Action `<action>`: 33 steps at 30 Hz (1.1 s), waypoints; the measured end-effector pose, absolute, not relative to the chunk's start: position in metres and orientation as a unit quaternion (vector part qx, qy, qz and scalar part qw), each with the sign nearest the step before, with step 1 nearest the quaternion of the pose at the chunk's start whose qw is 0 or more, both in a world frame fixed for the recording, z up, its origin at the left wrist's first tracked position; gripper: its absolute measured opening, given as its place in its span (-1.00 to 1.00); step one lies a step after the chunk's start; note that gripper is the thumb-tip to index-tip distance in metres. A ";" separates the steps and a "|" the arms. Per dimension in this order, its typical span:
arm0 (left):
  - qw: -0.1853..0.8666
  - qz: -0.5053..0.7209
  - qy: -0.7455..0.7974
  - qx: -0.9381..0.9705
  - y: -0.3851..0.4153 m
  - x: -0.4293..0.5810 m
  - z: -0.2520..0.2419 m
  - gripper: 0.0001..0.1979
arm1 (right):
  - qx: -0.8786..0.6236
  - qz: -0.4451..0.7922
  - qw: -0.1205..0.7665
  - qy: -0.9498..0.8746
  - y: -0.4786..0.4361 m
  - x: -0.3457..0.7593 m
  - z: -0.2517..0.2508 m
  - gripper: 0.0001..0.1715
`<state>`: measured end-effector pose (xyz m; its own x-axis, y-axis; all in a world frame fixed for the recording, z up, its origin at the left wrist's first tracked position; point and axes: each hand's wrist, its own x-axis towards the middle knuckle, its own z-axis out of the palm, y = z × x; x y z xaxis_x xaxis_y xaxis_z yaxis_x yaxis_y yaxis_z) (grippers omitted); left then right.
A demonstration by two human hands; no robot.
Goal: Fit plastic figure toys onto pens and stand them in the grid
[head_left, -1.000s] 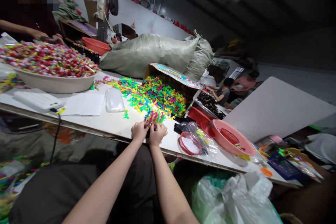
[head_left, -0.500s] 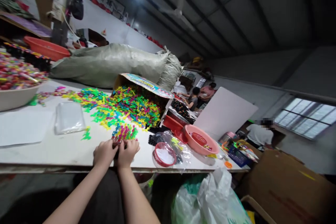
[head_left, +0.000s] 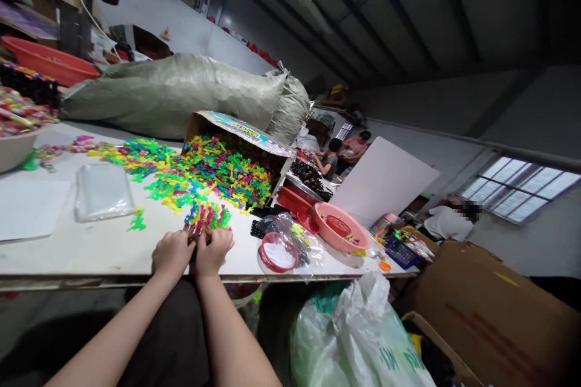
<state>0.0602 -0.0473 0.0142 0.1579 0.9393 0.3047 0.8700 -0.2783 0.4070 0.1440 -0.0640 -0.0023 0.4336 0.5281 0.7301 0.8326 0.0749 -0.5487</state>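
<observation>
At the front edge of the table, my left hand (head_left: pixel 172 256) and my right hand (head_left: pixel 215 250) are close together, fingers bent and pinched. A small dark piece shows between the fingertips, too small and covered to name. Just beyond them lies a tight row of small colourful plastic figures (head_left: pixel 207 216), in pink, blue, yellow and green; the fingertips reach its near edge. Behind it a loose heap of the same kind of figures (head_left: pixel 231 169) spills from a tipped printed cardboard box (head_left: pixel 247 127). A single green figure (head_left: pixel 137 219) lies apart on the left.
Left are a stack of clear plastic bags (head_left: pixel 103 192), a white sheet (head_left: pixel 31 208) and a bowl of wrapped sweets (head_left: pixel 16 154). Right are a red basket (head_left: pixel 279 253) and a pink basin (head_left: pixel 342 228). A big sack (head_left: pixel 181 94) lies behind; other people sit farther back.
The camera view has turned slightly, so everything sits a little further left and higher. Both hands stay together at the near end of the row of figures.
</observation>
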 end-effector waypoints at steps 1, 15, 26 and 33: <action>0.069 0.253 0.599 0.757 -0.048 0.060 0.015 -0.72 | -0.664 -0.144 0.526 -0.512 -0.064 0.144 -0.002 -0.94; 0.101 0.285 0.594 0.745 -0.042 0.060 0.008 -0.75 | -0.669 -0.151 0.508 -0.522 -0.064 0.146 -0.002 -0.86; 0.114 0.290 0.596 0.740 -0.047 0.059 0.013 -0.74 | -0.684 -0.115 0.495 -0.523 -0.069 0.143 0.007 -0.81; 0.093 0.265 0.602 0.747 -0.051 0.059 0.018 -0.72 | -0.683 -0.135 0.508 -0.507 -0.073 0.141 0.005 -0.74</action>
<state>0.0585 -0.0507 0.0182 0.1344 0.9496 0.2830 0.8509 -0.2570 0.4582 0.1413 -0.0734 0.0051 0.4498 0.5550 0.6997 0.8299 0.0297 -0.5571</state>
